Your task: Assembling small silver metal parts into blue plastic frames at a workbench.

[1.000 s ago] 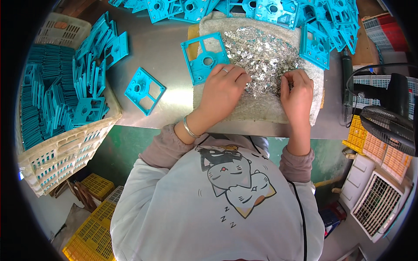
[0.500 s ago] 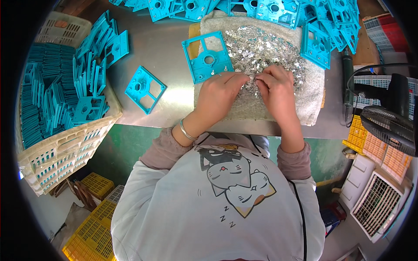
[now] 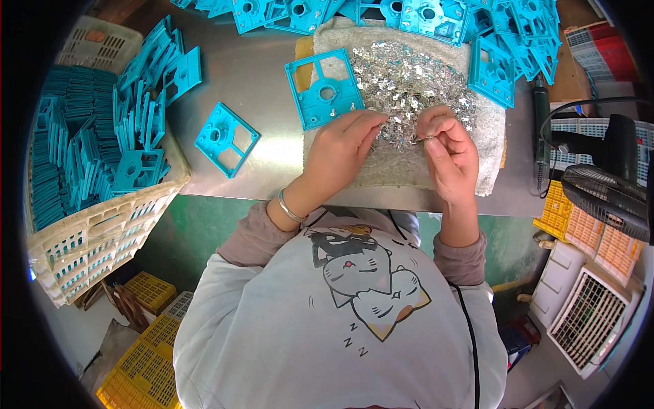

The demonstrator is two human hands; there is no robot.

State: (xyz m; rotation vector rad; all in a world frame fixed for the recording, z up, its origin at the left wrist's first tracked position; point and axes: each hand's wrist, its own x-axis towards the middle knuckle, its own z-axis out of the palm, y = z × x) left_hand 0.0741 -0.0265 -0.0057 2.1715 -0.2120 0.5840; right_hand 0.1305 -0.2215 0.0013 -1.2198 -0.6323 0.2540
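Over the near edge of a heap of small silvery metal pieces point(image 3: 402, 85), both my hands are at work. My left hand point(image 3: 340, 150) is closed in a pinch, thumb against forefinger; what lies between the tips, if anything, is too small to make out. Just right of it, my right hand point(image 3: 453, 153) pinches a small metal piece point(image 3: 418, 139) between thumb and fingers. Next to my left hand lies a turquoise plastic frame point(image 3: 325, 94) with a round hole and a few small metal pieces on its near side. The heap rests on a pale towel point(image 3: 490, 146).
Another turquoise frame point(image 3: 227, 140) lies on the metal table point(image 3: 266, 167). More frames point(image 3: 436, 17) pile up at the back. A white crate point(image 3: 112, 228) full of frames stands left. A dark-handled tool point(image 3: 542, 129) and a black fan point(image 3: 606, 194) are at the right.
My right hand has drawn away to the right and turned, with a small metal piece now showing in its fingertips. My left hand has barely moved.
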